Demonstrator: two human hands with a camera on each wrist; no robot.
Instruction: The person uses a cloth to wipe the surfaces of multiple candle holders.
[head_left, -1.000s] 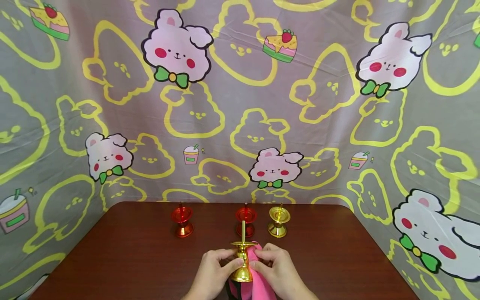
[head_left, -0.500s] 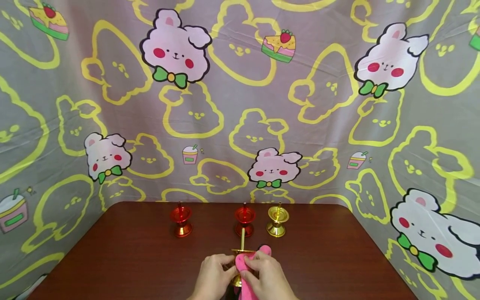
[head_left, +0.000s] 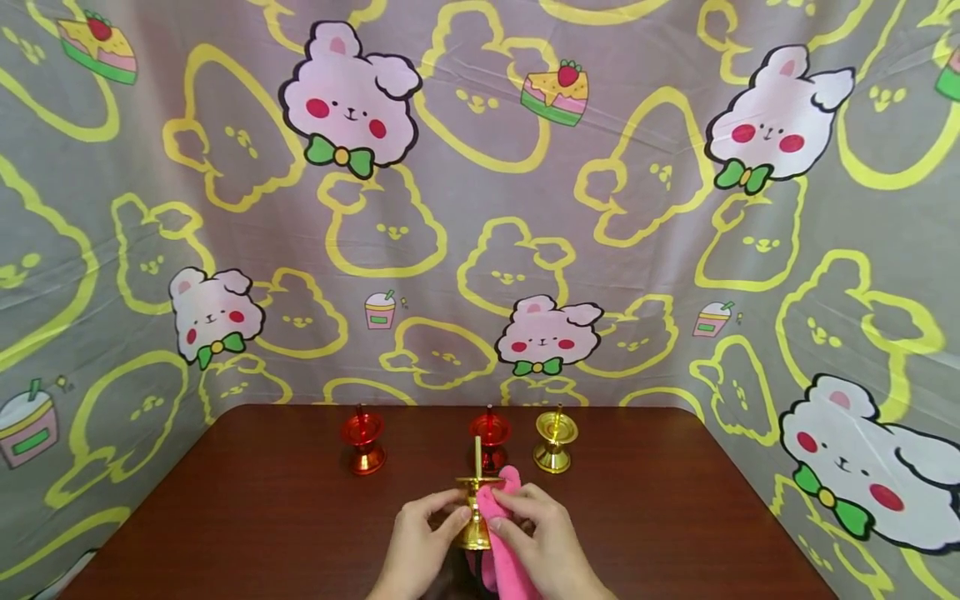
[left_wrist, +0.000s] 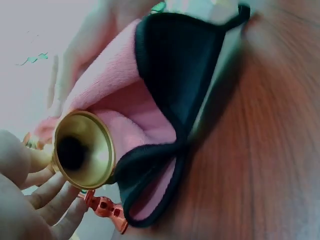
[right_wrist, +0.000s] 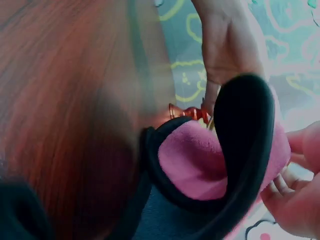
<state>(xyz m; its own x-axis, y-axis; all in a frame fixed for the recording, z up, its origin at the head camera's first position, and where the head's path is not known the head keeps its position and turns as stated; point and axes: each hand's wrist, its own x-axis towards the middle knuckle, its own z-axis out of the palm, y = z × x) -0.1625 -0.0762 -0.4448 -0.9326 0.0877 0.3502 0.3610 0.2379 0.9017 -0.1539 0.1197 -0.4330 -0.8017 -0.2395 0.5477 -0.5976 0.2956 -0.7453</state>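
In the head view, a gold candle holder stands upright in the air, its thin spike pointing up, at the near middle of the table. My left hand grips its stem from the left with thumb and fingers. From the right, my right hand pinches a pink cloth against the holder's stem. The left wrist view shows the holder's hollow base and the cloth's dark-trimmed underside. In the right wrist view the folded cloth hides most of the holder.
Toward the back of the brown table stand a red candle holder at left, a second red one near the middle, and a gold one beside it. A cartoon-printed curtain surrounds the table.
Both hands dipped with the candle holder, then rose again. The cloth went from the stem's right side across its front, and now uncovers more of the lower stem and base.
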